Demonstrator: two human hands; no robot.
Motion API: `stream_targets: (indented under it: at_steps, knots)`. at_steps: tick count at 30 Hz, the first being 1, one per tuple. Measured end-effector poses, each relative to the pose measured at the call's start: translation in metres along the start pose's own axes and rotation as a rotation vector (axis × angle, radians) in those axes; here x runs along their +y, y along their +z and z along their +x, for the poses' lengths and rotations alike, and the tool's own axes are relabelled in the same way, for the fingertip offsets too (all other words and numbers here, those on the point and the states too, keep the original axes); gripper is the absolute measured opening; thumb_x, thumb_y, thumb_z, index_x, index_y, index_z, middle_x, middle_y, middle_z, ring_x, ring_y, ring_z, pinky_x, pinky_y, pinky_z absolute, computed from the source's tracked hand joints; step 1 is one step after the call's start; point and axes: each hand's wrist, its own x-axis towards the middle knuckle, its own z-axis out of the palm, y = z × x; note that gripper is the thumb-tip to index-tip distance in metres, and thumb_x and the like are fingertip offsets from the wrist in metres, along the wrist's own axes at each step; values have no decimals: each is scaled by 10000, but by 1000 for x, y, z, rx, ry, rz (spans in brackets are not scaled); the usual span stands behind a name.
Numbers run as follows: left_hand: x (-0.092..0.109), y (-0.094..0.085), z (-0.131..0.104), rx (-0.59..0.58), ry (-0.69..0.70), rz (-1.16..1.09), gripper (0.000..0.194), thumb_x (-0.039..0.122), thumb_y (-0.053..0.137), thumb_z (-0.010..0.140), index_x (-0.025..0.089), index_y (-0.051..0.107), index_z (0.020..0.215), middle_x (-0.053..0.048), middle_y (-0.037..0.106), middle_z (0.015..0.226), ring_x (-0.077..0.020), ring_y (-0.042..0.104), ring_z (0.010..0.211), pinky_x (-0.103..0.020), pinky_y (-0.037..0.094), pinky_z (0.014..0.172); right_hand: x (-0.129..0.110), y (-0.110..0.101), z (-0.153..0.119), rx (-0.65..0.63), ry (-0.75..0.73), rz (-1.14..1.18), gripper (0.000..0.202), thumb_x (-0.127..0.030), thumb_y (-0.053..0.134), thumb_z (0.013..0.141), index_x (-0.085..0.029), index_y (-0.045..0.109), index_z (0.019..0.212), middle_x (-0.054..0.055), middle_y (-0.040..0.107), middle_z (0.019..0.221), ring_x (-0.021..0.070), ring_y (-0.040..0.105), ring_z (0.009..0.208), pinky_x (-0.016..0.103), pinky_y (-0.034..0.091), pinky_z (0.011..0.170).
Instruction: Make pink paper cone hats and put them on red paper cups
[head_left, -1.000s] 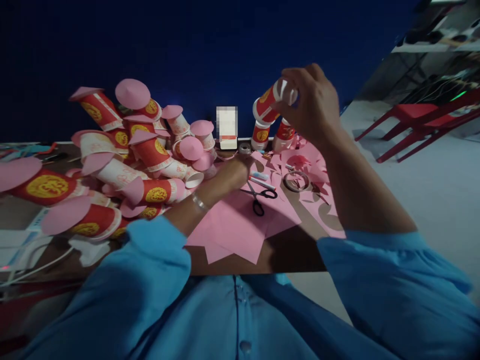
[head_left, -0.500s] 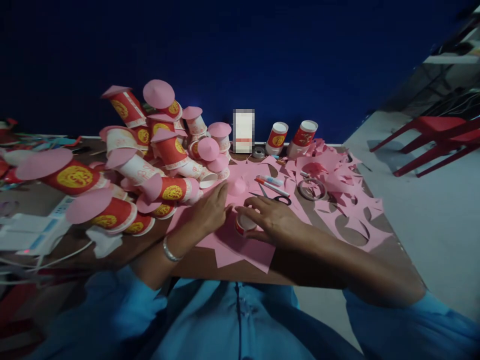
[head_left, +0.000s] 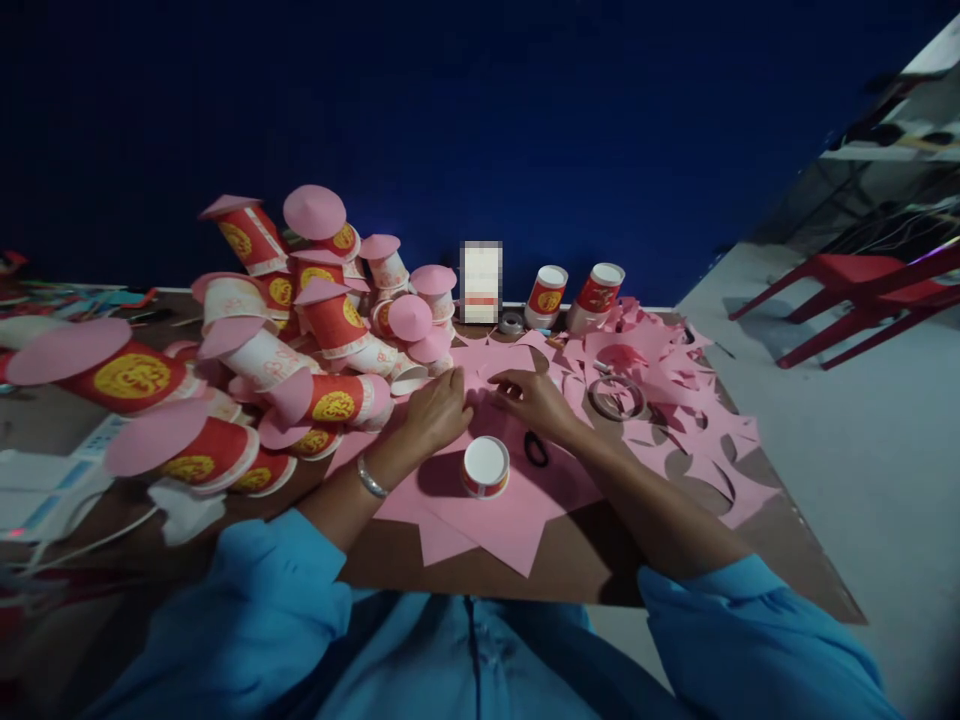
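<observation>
A white-rimmed paper cup (head_left: 486, 462) with a red band stands by itself on pink paper sheets (head_left: 480, 535), nearer to me than both hands. Just beyond it, my left hand (head_left: 441, 408) is closed, with its fingertips at the left side of a small pink paper cone (head_left: 480, 385). My right hand (head_left: 536, 402) pinches at the cone's right side with bent fingers. Pink paper behind blends with the cone, so its outline is faint. Black scissor handles (head_left: 535, 449) show beneath my right wrist, and the blades are hidden.
Left is a heap of red and white cups with pink cone tops (head_left: 330, 310). Two upturned cups (head_left: 547, 295) stand at the back, near a small tape roll (head_left: 511, 323). Cut pink scraps (head_left: 675, 400) and a larger tape roll (head_left: 616, 397) lie right. A red stool (head_left: 832, 290) stands beyond.
My right hand has let go of the cup and moved forward to the pink cone. The left hand has come closer to the cone too. My view has tipped slightly upward.
</observation>
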Motion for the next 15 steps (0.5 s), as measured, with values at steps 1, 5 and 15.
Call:
stream_targets:
  at_steps: [1, 5, 15]
  knots:
    - [-1, 2, -1, 11, -5, -3, 531, 224, 590, 949, 78, 484, 1449, -246, 634, 1429, -353, 683, 1240, -442, 592, 943, 2, 3, -1, 2, -6, -17, 207, -192, 724, 926, -170, 787, 1122, 84, 807, 959, 176, 712, 790, 271, 501, 712]
    - [-6, 9, -5, 84, 10, -46, 564, 307, 623, 984, 90, 469, 1482, -240, 625, 1445, -368, 673, 1258, -481, 580, 989, 10, 10, -6, 6, -32, -130, 178, -253, 677, 978, -177, 787, 1095, 81, 790, 938, 188, 707, 798, 278, 466, 699]
    - [-15, 10, -12, 172, 22, -109, 734, 380, 757, 909, 29, 463, 1482, -293, 584, 1482, -410, 591, 1377, -518, 535, 1093, 32, 30, -8, 122, -246, -355, 208, -251, 600, 1028, -169, 755, 1140, 127, 760, 1081, 254, 681, 987, 345, 501, 798]
